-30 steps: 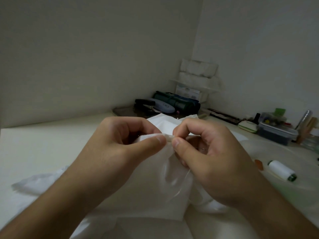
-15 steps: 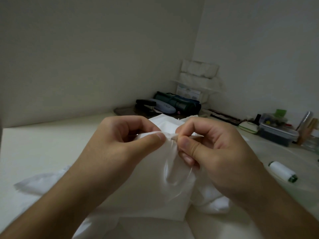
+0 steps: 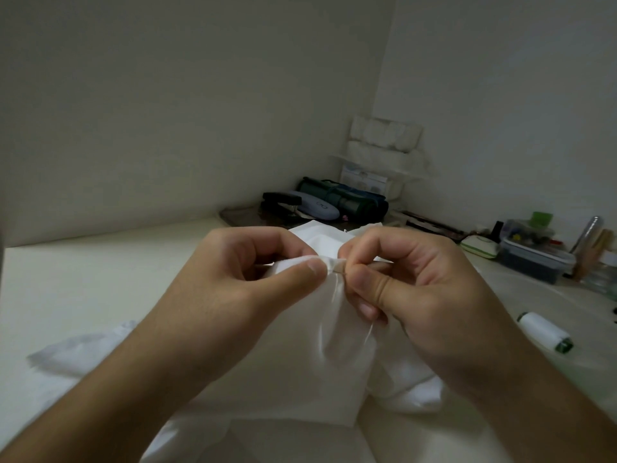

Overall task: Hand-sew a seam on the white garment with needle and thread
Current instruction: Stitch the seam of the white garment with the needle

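Head view shows the white garment (image 3: 287,355) draped over the near edge of the desk (image 3: 83,282) toward me, its top fold raised between my hands. My left hand (image 3: 233,289) pinches that fold between thumb and curled fingers, and my right hand (image 3: 410,289) pinches just beside it at the same edge; whether it holds the needle I cannot tell. Farther right lies a white thread spool (image 3: 544,332), and beyond, in the corner, a clear lidded box (image 3: 537,259) and a dark rolled pouch (image 3: 347,202).
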Demonstrator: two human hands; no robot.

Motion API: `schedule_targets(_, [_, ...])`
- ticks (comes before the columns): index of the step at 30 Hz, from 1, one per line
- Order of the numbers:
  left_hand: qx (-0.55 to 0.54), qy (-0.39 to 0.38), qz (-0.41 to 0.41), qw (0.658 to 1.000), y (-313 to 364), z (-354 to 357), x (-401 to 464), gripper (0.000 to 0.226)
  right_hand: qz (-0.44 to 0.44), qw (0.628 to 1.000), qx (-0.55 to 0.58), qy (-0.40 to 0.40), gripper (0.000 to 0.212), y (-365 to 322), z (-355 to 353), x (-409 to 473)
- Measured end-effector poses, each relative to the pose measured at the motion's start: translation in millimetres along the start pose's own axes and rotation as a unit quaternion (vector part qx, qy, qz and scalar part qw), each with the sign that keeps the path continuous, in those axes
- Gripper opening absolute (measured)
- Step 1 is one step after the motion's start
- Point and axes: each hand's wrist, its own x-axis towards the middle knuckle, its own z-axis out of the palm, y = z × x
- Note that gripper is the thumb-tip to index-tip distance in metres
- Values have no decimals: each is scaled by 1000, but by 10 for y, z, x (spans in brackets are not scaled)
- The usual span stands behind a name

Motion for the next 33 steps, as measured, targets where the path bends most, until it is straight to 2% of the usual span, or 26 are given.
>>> schedule_targets(5, [-19,-17,-12,1000,1,12,-3,16,5,1000,26,-12,16,4,7,4])
schedule_targets(14, [-24,-13,-25,999,16,55,1,19,14,1000,-2,6,19,-12,53,-1])
schedule_targets(19, [-60,-6,-38,997,14,31,3,24,23,998,-24,50,12,-98,50,0])
schedule_targets(23, [-67,-10,-49,996,15,18,3,22,21,999,-32,36,9,-101,38,5])
schedule_targets(27, [-113,6,-59,992,22,0,5,20,20,998,-56,27,25,-82,-26,7])
schedule_targets(33, [-120,0,-68,990,24,6,-1,21,-6,993,-105,54,32,-76,-2,19])
